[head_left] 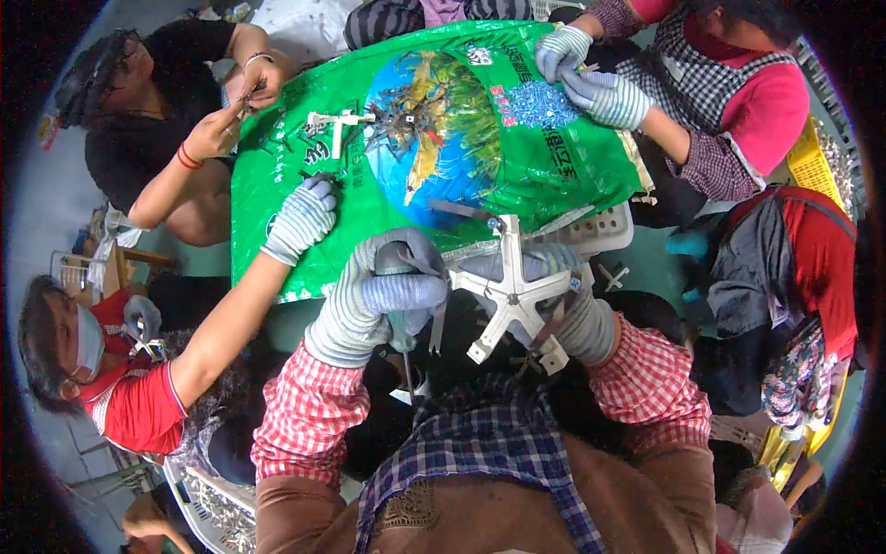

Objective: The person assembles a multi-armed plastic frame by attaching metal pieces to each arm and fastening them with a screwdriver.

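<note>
My left hand (374, 291), in a striped knit glove, is closed around a screwdriver-like tool (400, 331) with a dark greenish handle. Its thin metal shaft points down toward my lap. Close to its right, my gloved right hand (586, 319) grips a white five-armed star-shaped plastic part (513, 294) from behind and from the right. Most of the right fingers are hidden by this part. A narrow dark strip (437, 325) hangs between my left hand and the star part. Both hands are just above the near edge of a green printed sack (544, 198).
Dark small pieces (406, 125) are heaped on the sack, near a white branched part (339, 129). A white perforated crate (600, 229) shows under its right edge. Co-workers sit around it; one's gloved hand (303, 220) rests on the sack's left. A yellow basket (817, 171) stands far right.
</note>
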The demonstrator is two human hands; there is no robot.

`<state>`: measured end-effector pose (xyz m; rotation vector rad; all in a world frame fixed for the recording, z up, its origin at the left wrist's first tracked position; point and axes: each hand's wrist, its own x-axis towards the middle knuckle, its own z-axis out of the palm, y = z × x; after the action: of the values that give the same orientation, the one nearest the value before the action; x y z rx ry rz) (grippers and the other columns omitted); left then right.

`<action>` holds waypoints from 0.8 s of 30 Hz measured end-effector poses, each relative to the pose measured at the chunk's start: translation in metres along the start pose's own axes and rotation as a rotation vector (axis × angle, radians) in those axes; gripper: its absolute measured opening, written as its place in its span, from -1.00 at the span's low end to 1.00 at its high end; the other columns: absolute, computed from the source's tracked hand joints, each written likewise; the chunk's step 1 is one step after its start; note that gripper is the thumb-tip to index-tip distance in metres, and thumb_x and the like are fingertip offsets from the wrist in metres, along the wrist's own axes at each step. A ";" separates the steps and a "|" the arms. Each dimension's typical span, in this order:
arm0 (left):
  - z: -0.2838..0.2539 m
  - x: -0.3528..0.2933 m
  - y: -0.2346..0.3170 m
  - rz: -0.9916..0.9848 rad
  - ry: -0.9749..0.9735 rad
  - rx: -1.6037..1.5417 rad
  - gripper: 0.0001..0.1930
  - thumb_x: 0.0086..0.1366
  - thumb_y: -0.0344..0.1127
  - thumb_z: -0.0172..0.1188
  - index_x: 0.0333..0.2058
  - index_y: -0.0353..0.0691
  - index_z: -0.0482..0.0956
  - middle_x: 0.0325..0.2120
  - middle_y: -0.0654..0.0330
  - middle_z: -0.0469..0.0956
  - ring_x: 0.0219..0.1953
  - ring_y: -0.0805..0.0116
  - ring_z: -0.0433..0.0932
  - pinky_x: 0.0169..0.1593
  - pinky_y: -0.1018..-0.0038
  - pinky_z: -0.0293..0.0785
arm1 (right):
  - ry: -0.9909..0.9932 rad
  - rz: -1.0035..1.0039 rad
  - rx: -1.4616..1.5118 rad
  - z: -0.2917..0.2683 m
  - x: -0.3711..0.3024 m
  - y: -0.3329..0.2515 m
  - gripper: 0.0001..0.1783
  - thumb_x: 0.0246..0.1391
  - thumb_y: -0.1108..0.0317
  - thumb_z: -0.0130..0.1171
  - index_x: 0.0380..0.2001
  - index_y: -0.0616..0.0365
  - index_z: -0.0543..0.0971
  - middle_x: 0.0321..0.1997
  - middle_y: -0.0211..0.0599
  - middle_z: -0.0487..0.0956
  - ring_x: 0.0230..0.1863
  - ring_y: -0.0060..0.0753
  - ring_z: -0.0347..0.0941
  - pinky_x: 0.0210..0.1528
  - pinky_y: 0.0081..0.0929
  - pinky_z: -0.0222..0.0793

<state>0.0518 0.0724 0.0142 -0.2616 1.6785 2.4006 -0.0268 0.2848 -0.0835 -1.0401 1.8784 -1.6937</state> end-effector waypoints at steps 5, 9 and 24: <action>-0.001 -0.006 0.008 -0.038 -0.038 0.212 -0.79 -0.17 -0.36 0.37 -0.59 -0.27 0.49 -0.61 0.23 0.50 -0.61 0.51 0.42 -0.48 0.59 0.30 | -0.137 0.163 0.141 -0.007 0.000 -0.005 -0.37 -0.33 0.08 0.38 -0.13 0.15 0.52 -0.11 -0.08 0.50 -0.14 0.07 0.43 -0.14 -0.17 0.36; 0.001 0.001 0.010 0.057 -0.186 0.343 -0.79 -0.19 -0.37 0.38 -0.60 -0.25 0.51 -0.57 0.23 0.54 -0.53 0.49 0.47 -0.41 0.56 0.34 | -0.133 0.009 -0.046 -0.018 -0.007 0.025 -0.42 -0.28 0.08 0.32 -0.14 0.13 0.52 -0.07 -0.08 0.46 -0.06 0.05 0.38 -0.02 -0.12 0.27; -0.005 -0.003 0.012 -0.033 -0.069 0.209 -0.70 -0.05 -0.41 0.32 -0.29 -0.32 0.54 -0.67 0.26 0.48 -0.70 0.58 0.38 -0.59 0.64 0.22 | -0.326 -0.033 -0.060 -0.014 0.001 0.012 -0.58 0.23 0.19 -0.07 0.04 0.26 0.36 -0.05 -0.15 0.50 -0.12 -0.28 0.49 -0.05 -0.26 0.46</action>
<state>0.0512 0.0638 0.0245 -0.1700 1.8594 2.1626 -0.0411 0.2934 -0.0927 -1.2899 1.7165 -1.3920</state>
